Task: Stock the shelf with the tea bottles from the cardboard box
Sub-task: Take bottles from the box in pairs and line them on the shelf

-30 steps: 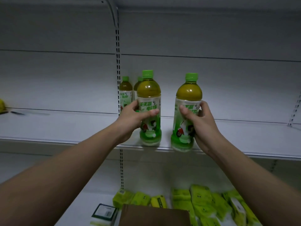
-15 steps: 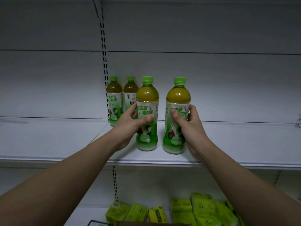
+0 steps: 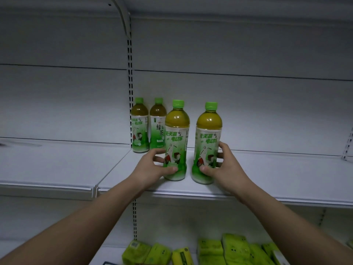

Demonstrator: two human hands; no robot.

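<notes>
On the white shelf [image 3: 267, 180], our left hand [image 3: 150, 167] curled round one upright tea bottle [image 3: 176, 142], our right hand [image 3: 223, 165] clasped round its neighbour [image 3: 208, 144], both arms outstretched, green caps, green-and-white labels, amber tea.

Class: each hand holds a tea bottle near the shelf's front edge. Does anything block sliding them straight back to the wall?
Partly. Two back bottles stand behind the left bottle. Nothing visible stands behind the right bottle.
</notes>
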